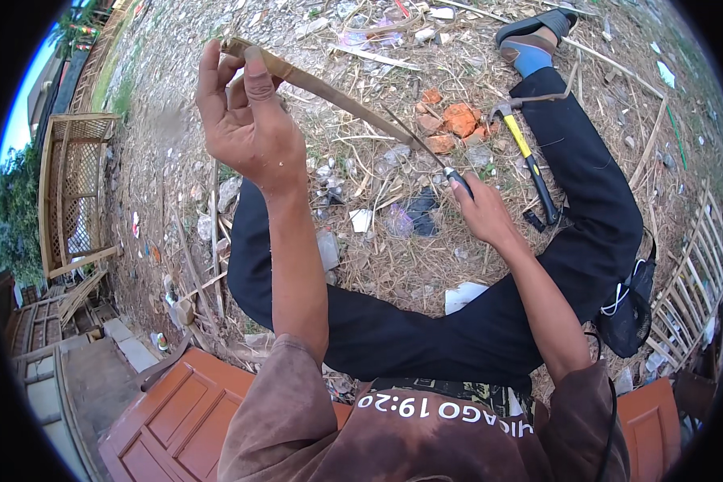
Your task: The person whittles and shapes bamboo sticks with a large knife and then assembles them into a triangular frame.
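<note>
My left hand [253,128], raised at the upper left, pinches the end of a long flat bamboo strip [329,92] between thumb and fingers. The strip slopes down to the right, its lower end near broken orange brick pieces [460,119]. My right hand [487,210] is wrapped round the dark handle of a knife [459,178]. Its thin blade points up and left and crosses the strip near the lower end; whether they touch, I cannot tell. Right of the bricks lies a claw hammer [516,135] with a yellow and black handle, beside my bent leg.
Stones, dry straw and wood scraps litter the ground. A dark drawstring bag [625,317] lies by my right knee. Brownish-red panelled doors [181,410] are behind me. A wooden lattice frame [76,193] stands at the left, a slatted bamboo panel [691,277] at the right.
</note>
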`<state>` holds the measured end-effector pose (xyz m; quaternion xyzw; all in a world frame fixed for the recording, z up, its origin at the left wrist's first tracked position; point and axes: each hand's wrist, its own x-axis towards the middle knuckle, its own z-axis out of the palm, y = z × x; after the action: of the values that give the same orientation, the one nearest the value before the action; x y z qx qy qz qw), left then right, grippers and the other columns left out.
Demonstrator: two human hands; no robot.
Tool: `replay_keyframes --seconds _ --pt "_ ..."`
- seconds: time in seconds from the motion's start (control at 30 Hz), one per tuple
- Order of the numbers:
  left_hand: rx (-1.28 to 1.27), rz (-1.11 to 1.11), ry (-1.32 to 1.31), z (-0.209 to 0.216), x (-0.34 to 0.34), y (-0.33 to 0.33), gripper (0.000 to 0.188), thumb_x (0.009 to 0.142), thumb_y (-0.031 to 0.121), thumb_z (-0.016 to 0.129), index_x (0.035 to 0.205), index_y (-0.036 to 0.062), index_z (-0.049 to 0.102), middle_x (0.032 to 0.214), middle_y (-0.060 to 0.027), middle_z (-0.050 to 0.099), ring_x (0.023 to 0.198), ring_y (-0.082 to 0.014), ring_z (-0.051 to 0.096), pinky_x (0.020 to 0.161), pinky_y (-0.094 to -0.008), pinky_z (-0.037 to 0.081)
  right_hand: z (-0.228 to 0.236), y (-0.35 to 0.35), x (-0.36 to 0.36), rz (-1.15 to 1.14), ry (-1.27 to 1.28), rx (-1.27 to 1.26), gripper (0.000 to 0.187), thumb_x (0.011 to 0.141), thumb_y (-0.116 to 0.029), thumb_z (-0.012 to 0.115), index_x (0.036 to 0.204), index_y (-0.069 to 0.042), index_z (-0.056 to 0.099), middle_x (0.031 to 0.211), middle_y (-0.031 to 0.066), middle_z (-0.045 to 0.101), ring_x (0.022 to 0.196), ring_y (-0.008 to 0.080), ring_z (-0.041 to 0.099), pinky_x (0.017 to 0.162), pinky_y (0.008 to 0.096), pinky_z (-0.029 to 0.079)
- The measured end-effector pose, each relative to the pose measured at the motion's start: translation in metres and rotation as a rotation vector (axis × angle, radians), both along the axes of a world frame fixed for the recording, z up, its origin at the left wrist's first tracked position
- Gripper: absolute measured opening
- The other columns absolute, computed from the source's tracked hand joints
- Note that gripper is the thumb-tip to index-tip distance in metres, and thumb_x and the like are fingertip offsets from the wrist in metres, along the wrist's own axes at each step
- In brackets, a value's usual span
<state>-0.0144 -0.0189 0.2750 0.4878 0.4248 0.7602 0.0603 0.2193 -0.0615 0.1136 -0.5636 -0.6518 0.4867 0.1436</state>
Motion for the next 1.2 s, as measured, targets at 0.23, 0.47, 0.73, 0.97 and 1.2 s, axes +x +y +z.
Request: replay_keyframes --seconds 0.23,0.47,0.73,0.97,1.2 --pt "-0.217 -0.045 0.066 -0.010 -0.004 0.004 0.035 0.095 0.015 0.062 0.122 -0.0061 0.055 0.100 -0.0133 0.067 0.086 -0.0169 0.068 0.072 -0.0253 0.057 -0.038 -0.009 0.006 -0.038 -0.115 0.002 0.041 0.098 -0.038 0.046 0.101 0.001 0.056 0.084 0.0284 0.064 0.086 0.0476 0.061 0.076 0.0547 0.044" --pt "-0.043 0.004 -0.019 0.052 -0.031 0.013 0.034 0.094 0.014 0.062 0.118 -0.0091 0.055 0.095 -0.0183 0.068 0.081 -0.0252 0.070 0.069 -0.0338 0.063 0.026 0.019 -0.014 -0.044 0.020 0.019 0.040 0.098 -0.038 0.046 0.103 0.000 0.057 0.083 0.0265 0.064 0.085 0.0448 0.062 0.076 0.0519 0.045" --pt "0.195 0.007 -0.034 0.109 -0.075 0.057 0.022 0.094 0.014 0.062 0.107 -0.0037 0.059 0.100 -0.0164 0.067 0.084 -0.0318 0.070 0.072 -0.0386 0.063 -0.016 0.094 -0.031 -0.116 -0.170 0.159 0.043 0.096 -0.039 0.044 0.109 0.000 0.056 0.103 0.0277 0.064 0.097 0.0449 0.060 0.084 0.0525 0.044" --pt "0.120 0.062 -0.065 0.089 -0.098 0.056 0.025 0.094 0.015 0.062 0.111 -0.0030 0.055 0.103 -0.0165 0.067 0.086 -0.0298 0.070 0.072 -0.0373 0.063 0.003 0.098 -0.027 -0.048 0.085 0.105 0.046 0.094 -0.041 0.049 0.106 0.002 0.060 0.089 0.0212 0.065 0.085 0.0347 0.063 0.076 0.0436 0.046" --pt "0.020 -0.052 -0.222 0.055 -0.107 0.054 0.028 0.095 0.017 0.062 0.115 -0.0019 0.055 0.103 -0.0141 0.066 0.084 -0.0264 0.069 0.071 -0.0381 0.062 -0.015 0.075 -0.010 -0.292 0.394 -0.047 0.026 0.098 -0.031 0.054 0.109 -0.007 0.054 0.061 -0.0040 0.043 0.045 0.0051 0.041 0.039 0.0222 0.033"
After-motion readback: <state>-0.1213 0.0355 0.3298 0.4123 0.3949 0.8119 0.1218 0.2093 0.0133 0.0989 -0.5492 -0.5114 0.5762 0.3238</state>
